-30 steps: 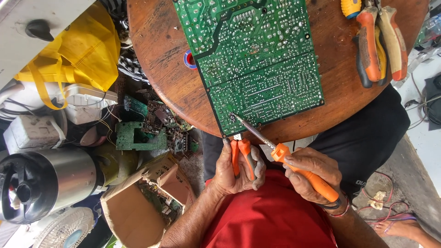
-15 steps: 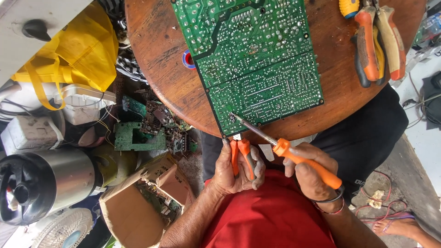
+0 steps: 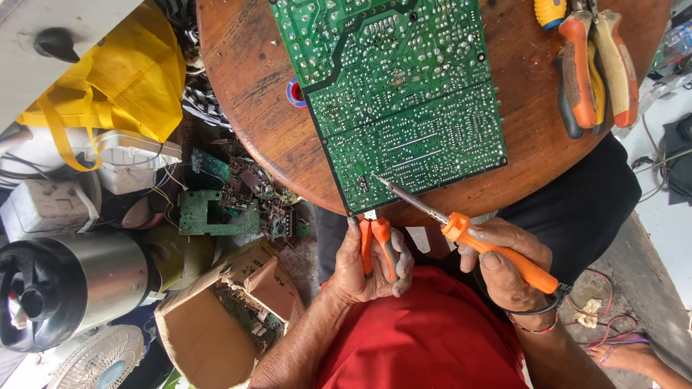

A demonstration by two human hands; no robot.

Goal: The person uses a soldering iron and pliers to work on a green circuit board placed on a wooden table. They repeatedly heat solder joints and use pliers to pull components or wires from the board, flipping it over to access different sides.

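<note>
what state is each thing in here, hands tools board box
left hand: closed around orange pliers, nose at the board's edge
right hand: gripping soldering iron, tip on the board
circuit board: flat on round table, solder side up
spare pliers: lying unused on table
cardboard box: open, on floor

Yellow bag (image 3: 108, 79), cardboard box (image 3: 209, 324), fan (image 3: 97, 360)

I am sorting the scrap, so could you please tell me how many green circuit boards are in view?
3: the large circuit board on the round table, and two smaller boards in the floor pile; others may be hidden.
</note>
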